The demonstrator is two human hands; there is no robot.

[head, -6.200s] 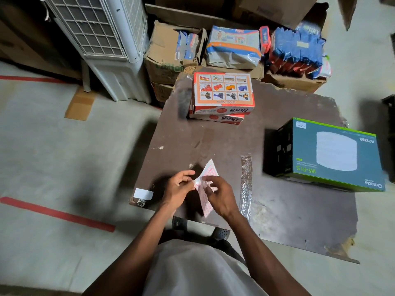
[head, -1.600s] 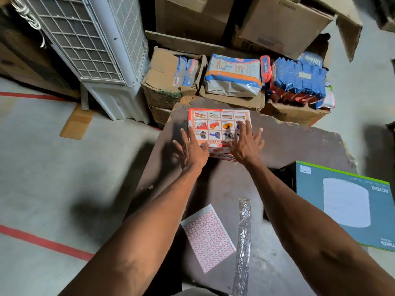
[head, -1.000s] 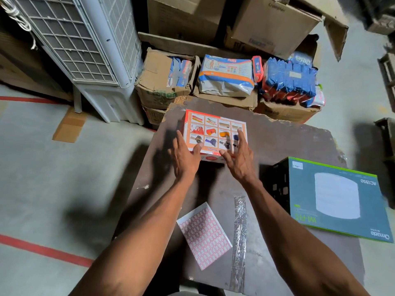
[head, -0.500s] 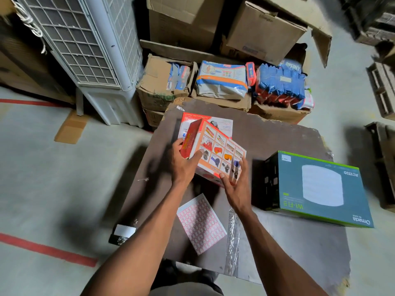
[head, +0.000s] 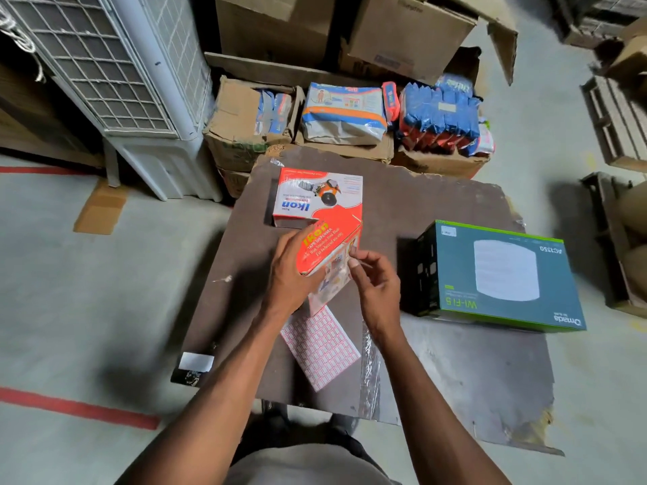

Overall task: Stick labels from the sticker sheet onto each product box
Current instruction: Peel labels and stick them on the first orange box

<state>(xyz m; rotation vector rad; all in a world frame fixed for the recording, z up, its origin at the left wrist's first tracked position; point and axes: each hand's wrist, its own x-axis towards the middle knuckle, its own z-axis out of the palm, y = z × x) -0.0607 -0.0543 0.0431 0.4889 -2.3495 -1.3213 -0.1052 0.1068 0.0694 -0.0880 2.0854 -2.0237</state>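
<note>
Left hand (head: pixel 292 274) gripping a red-and-white Ikon tape-dispenser carton (head: pixel 324 255), holding it tilted above the bench (head: pixel 455 362), red side panel facing up. Right hand (head: pixel 376 278) pinching at the carton's near-right edge with thumb and forefinger; something small and pale between the fingertips, too small to identify.

Second red-and-white Ikon carton (head: pixel 317 197) lying flat at the far edge of the bench, just behind the held one. Pink-gridded white sticker sheet (head: pixel 320 348) lying flat on the bench below the hands, partly hidden by the left wrist. Strip of clear crinkled plastic film (head: pixel 371 372) lying beside the sheet on its right. Teal-and-green Wi-Fi router box (head: pixel 504 274) sitting flat on the right side of the bench, apart from the hands, small white label (head: pixel 448 231) on its far-left top corner.

Bench surface: dark brown board, scuffed, pale grey patches on the near-right, chipped edges, white tag (head: pixel 196 362) at the near-left corner.

Room: grey concrete floor (head: pixel 87 292) with red tape lines (head: pixel 77 407). White grilled air cooler unit (head: pixel 115 75) standing far left. Brown cardboard cartons (head: pixel 402 33) stacked behind the bench, one open with blue packets (head: pixel 273 108); white-and-orange plastic-wrapped pack (head: pixel 345 112) and blue-and-red pouches (head: pixel 437 117) lying on top. Wooden pallets (head: pixel 612 120) along the right edge.
</note>
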